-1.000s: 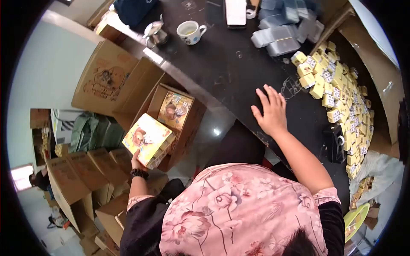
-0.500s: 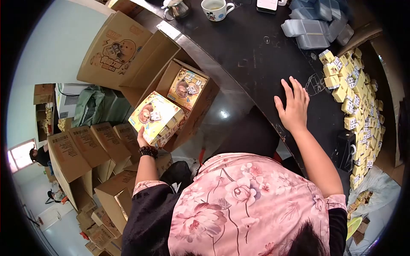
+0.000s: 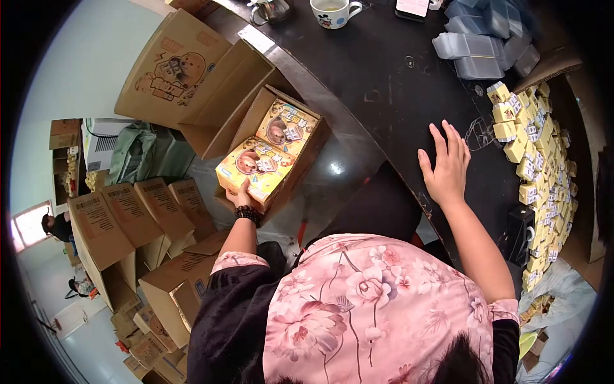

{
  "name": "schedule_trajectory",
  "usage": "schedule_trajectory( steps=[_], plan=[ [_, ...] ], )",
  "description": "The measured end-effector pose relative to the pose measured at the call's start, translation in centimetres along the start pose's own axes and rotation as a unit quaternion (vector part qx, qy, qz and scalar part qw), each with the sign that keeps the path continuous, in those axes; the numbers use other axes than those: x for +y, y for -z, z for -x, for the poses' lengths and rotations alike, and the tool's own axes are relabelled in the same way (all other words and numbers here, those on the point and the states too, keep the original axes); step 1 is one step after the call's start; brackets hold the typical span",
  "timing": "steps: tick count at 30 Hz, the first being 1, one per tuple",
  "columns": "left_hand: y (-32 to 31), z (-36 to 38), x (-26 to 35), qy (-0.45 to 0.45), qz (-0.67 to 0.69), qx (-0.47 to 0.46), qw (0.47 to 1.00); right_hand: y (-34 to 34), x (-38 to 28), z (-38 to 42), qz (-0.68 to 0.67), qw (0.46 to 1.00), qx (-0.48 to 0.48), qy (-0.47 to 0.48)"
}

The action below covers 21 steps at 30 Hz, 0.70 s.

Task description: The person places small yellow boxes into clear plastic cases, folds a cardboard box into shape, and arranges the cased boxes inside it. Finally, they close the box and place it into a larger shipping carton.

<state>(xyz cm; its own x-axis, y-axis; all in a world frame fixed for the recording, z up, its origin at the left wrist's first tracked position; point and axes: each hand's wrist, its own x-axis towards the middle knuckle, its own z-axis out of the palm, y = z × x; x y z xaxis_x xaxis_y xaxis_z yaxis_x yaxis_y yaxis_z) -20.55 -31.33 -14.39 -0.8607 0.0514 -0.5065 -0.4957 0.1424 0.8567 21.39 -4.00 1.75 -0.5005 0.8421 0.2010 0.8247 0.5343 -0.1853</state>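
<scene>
My left hand (image 3: 242,197) grips the near edge of a yellow printed box (image 3: 254,168), which sits at the mouth of an open cardboard carton (image 3: 306,173). Beside it in the carton lies another yellow printed box (image 3: 286,128), its top face up. The carton's large flap (image 3: 173,70) stands raised at the upper left. My right hand (image 3: 446,169) rests palm down on the dark table (image 3: 364,70), fingers spread, holding nothing.
Many small yellow boxes (image 3: 537,166) are heaped along the table's right side, beside a black object (image 3: 517,233). Clear plastic cases (image 3: 476,54), a mug (image 3: 332,14), a metal pot (image 3: 270,11) and a phone (image 3: 412,8) lie farther back. Cartons (image 3: 102,227) stand at left; a person (image 3: 59,225) is beyond.
My left hand has moved right with the yellow box, which now sits lower and more squarely in the carton, against the other box. My right hand stays spread on the table.
</scene>
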Motion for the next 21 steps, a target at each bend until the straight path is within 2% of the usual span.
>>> schedule_trajectory(
  steps=[2, 4, 6, 7, 8, 9, 10, 12, 13, 14, 15, 16, 18, 19, 20, 21],
  plan=[
    [-0.2, 0.1, -0.1, 0.031, 0.064, -0.024, 0.997, 0.0, 0.0, 0.0, 0.004, 1.000, -0.004, 0.001],
    [0.9, -0.9, -0.9, 0.066, 0.069, -0.024, 0.995, -0.1, 0.0, 0.0, 0.004, 1.000, -0.006, -0.003],
    [4.2, -5.8, -4.4, 0.080, 0.035, -0.106, 0.990, -0.1, -0.1, 0.0, 0.006, 1.000, -0.005, -0.002],
    [5.6, -7.0, -5.0, 0.186, 0.055, -0.181, 0.964, -0.1, -0.2, 0.0, 0.009, 1.000, -0.005, -0.001],
    [8.9, -11.9, -9.3, 0.186, 0.055, -0.179, 0.964, 0.0, -0.2, -0.1, 0.012, 1.000, -0.005, 0.000],
    [10.9, -17.0, -12.2, 0.282, -0.214, -0.094, 0.930, 0.0, -0.3, -0.1, 0.012, 1.000, -0.004, 0.001],
    [8.5, -11.7, -9.9, 0.307, -0.171, -0.050, 0.935, -0.1, -0.3, -0.1, 0.014, 1.000, -0.006, 0.000],
    [6.1, -8.9, -8.4, 0.339, -0.188, -0.046, 0.921, 0.0, -0.4, 0.0, 0.017, 1.000, -0.006, -0.005],
    [7.8, -14.3, -11.9, 0.306, -0.322, -0.114, 0.888, 0.0, -0.3, -0.1, 0.016, 1.000, -0.008, -0.004],
    [5.4, -11.6, -9.0, 0.125, -0.431, -0.085, 0.890, 0.0, -0.4, -0.1, 0.015, 1.000, -0.010, -0.001],
    [2.7, -8.9, -5.5, -0.063, -0.519, -0.053, 0.851, 0.1, -0.5, -0.1, 0.018, 1.000, -0.010, -0.004],
    [0.5, -7.6, -2.7, -0.184, -0.457, 0.001, 0.870, 0.1, -0.5, -0.2, 0.016, 1.000, -0.016, -0.005],
    [-1.6, -10.3, 1.5, -0.402, -0.389, 0.060, 0.827, 0.2, -0.5, -0.1, 0.011, 1.000, -0.021, -0.011],
    [-3.2, -9.7, 4.7, -0.434, -0.411, 0.103, 0.795, 0.3, -0.6, -0.2, 0.009, 1.000, -0.018, -0.014],
    [-3.4, -12.7, 5.8, -0.455, -0.382, 0.106, 0.797, 0.6, -0.8, -0.3, 0.007, 1.000, -0.021, -0.016],
    [-3.9, -14.1, 7.5, -0.439, -0.480, 0.098, 0.753, 0.7, -0.8, -0.3, 0.004, 1.000, -0.023, -0.018]
  ],
)
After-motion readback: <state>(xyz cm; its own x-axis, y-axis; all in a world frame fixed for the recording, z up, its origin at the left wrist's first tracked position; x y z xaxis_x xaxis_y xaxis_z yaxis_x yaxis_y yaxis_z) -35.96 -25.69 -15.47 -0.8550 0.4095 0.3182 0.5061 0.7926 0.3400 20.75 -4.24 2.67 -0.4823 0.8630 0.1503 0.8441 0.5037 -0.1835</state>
